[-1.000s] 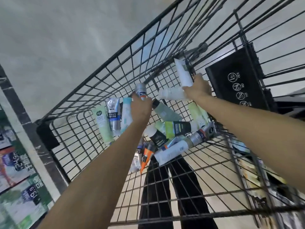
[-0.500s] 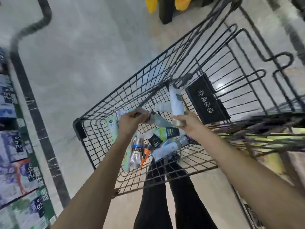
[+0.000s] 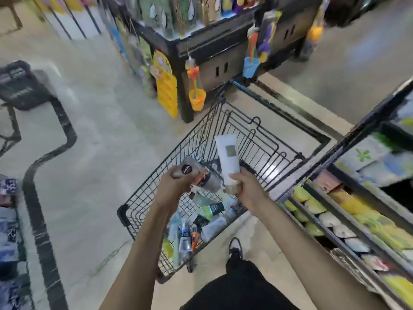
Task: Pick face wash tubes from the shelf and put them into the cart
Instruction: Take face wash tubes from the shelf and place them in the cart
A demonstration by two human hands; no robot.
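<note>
Head view: left hand grips a brown tube and right hand clamps a white tube cap-down, both held above the cart, likely to drop onto the tubes there.

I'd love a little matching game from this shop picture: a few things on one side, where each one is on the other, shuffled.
Things:
1. white tube
2. dark tube
3. orange-tipped tube
4. yellow packets

Places:
A. lying in the cart
B. on the shelf at the right
C. held upright in the right hand
D. held in the left hand

Pairs: 1-C, 2-D, 3-A, 4-B
</note>
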